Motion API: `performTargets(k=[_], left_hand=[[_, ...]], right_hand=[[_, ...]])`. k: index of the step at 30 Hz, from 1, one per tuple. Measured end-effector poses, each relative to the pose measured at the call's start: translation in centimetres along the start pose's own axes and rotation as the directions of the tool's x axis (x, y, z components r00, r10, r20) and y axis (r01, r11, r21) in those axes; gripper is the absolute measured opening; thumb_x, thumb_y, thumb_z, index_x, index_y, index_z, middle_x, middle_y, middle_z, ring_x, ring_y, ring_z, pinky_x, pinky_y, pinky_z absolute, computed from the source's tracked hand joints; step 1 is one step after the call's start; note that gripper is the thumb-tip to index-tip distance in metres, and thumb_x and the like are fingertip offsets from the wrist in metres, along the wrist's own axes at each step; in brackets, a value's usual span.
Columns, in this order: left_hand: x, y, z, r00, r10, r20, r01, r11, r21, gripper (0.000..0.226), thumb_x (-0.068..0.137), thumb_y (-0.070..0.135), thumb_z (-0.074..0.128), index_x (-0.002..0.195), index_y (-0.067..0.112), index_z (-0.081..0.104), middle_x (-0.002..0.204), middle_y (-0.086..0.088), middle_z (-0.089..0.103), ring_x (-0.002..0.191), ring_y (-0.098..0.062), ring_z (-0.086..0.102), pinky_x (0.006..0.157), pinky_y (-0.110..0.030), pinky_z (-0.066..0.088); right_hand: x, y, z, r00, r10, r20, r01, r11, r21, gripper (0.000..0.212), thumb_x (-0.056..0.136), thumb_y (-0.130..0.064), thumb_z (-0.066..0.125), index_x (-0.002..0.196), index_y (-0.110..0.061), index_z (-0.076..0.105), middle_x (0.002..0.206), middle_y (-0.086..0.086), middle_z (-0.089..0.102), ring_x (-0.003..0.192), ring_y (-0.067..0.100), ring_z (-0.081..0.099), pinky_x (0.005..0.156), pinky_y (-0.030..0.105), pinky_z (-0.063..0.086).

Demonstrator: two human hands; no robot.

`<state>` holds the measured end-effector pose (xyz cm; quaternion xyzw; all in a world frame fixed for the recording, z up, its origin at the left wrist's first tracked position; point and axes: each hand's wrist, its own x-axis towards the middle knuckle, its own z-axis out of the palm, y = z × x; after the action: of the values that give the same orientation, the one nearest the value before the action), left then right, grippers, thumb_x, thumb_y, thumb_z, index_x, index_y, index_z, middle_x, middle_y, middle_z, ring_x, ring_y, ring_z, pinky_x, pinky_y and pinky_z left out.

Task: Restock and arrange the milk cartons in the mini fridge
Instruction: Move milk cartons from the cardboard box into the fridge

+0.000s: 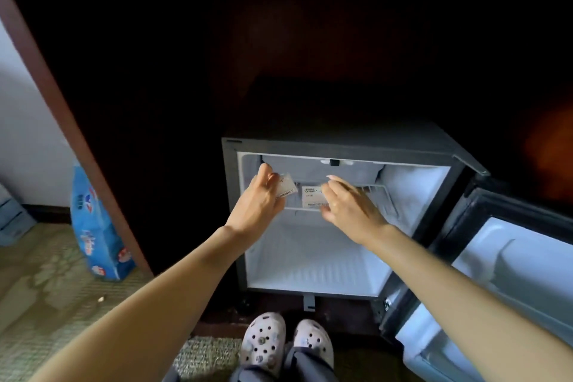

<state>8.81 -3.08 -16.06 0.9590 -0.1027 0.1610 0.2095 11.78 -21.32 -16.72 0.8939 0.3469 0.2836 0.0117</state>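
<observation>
1. The left hand (pixel 259 202) pinches a tilted carton (pixel 286 188) between thumb and fingers. It is at the left end of the wire shelf (pixel 383 195), high inside the fridge (pixel 230 211). Whether the carton rests on the shelf is unclear.
2. A second carton (pixel 311 197) lies on the shelf just right of the first, its right edge under the right hand (pixel 350 205). Those fingers are blurred, so I cannot tell if they grasp it or only touch it.
3. The door (pixel 511 257) stands open at the right, beyond the right forearm.
4. A blue bag (pixel 93 226) leans on a wooden frame (pixel 62 121) far left, on the mat (pixel 46 288).
5. Two clogs (pixel 263 341) stand near, before the fridge.
</observation>
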Motion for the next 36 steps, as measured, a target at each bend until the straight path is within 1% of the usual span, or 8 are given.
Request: performTargets(k=[3,6,10,13,15,21,27,36], left_hand=[[1.1,-0.4,1.2,1.0,0.006,0.01,-0.006,1.0,-0.01,0.032,0.091,0.01,0.055,0.118,-0.005,0.049,0.118,-0.017,0.039,0.094,-0.035,0.056,0.078,-0.036,0.047],[2.1,-0.7,2.1,0.999,-0.026,-0.032,0.023,0.996,-0.086,0.041,0.089,0.013,0.059,0.126,0.0,0.048,0.123,-0.015,0.043,0.101,-0.031,0.056,0.082,-0.034,0.048],[3.5,-0.9,2.8,0.964,-0.256,-0.067,0.205,0.883,-0.422,0.043,0.083,0.01,0.067,0.123,0.005,0.05,0.114,-0.006,0.059,0.105,-0.019,0.058,0.08,-0.022,0.05],[4.5,-1.4,3.5,0.909,-0.413,0.06,0.357,0.694,-0.625,0.045,0.08,0.005,0.069,0.12,0.006,0.048,0.111,-0.001,0.061,0.101,-0.014,0.056,0.08,-0.019,0.047],[5.1,-2.1,4.2,0.901,-0.414,0.13,0.394,0.656,-0.643,0.043,0.079,0.002,0.069,0.118,0.006,0.051,0.114,-0.006,0.063,0.104,-0.021,0.059,0.085,-0.027,0.049],[6.3,-3.7,6.0,0.874,-0.412,0.257,0.483,0.677,-0.555,0.044,0.078,0.0,0.068,0.118,0.007,0.049,0.112,-0.011,0.064,0.094,-0.023,0.061,0.081,-0.027,0.052],[8.1,-5.1,7.5,0.884,-0.41,0.225,0.464,0.704,-0.538,0.05,0.074,-0.002,0.072,0.116,0.013,0.05,0.117,-0.008,0.065,0.11,-0.027,0.062,0.096,-0.043,0.051],[10.6,-4.5,9.0,0.845,-0.492,0.209,0.49,0.558,-0.67,0.052,0.088,-0.008,0.053,0.134,0.012,0.042,0.133,-0.011,0.055,0.125,-0.025,0.051,0.096,-0.027,0.044]], right_hand=[[-0.6,0.8,1.7,0.993,0.114,0.017,-0.116,0.983,0.144,0.039,0.039,-0.005,0.09,0.068,0.0,0.065,0.066,0.012,0.067,0.076,0.03,0.073,0.048,0.028,0.054],[-0.9,1.4,2.5,0.957,0.286,-0.039,-0.258,0.907,0.332,0.031,0.058,-0.002,0.08,0.085,0.0,0.066,0.078,0.012,0.065,0.067,0.029,0.066,0.051,0.026,0.05],[0.3,1.1,3.4,0.842,0.529,0.1,-0.456,0.603,0.654,0.034,0.074,-0.005,0.072,0.105,-0.005,0.061,0.097,0.007,0.069,0.08,0.018,0.062,0.074,0.033,0.051],[1.4,1.1,4.4,0.729,0.619,0.291,-0.565,0.306,0.766,0.04,0.075,-0.006,0.074,0.11,-0.008,0.057,0.106,0.004,0.067,0.077,0.017,0.058,0.07,0.029,0.049],[1.8,1.5,5.3,0.694,0.603,0.393,-0.615,0.213,0.759,0.043,0.077,-0.006,0.072,0.117,-0.01,0.055,0.111,0.001,0.065,0.077,0.019,0.056,0.069,0.027,0.047],[3.5,2.9,7.4,0.642,0.493,0.587,-0.716,0.11,0.69,0.038,0.087,-0.013,0.063,0.122,-0.015,0.047,0.107,-0.006,0.057,0.066,0.009,0.056,0.056,0.019,0.046],[4.6,3.8,9.4,0.631,0.487,0.604,-0.729,0.103,0.677,0.039,0.087,-0.005,0.061,0.123,-0.011,0.046,0.116,0.004,0.06,0.068,0.008,0.054,0.055,0.02,0.044],[5.2,4.4,10.8,0.637,0.519,0.569,-0.695,0.067,0.716,0.048,0.089,-0.008,0.059,0.134,-0.012,0.04,0.128,0.005,0.056,0.074,0.011,0.057,0.062,0.018,0.05]])
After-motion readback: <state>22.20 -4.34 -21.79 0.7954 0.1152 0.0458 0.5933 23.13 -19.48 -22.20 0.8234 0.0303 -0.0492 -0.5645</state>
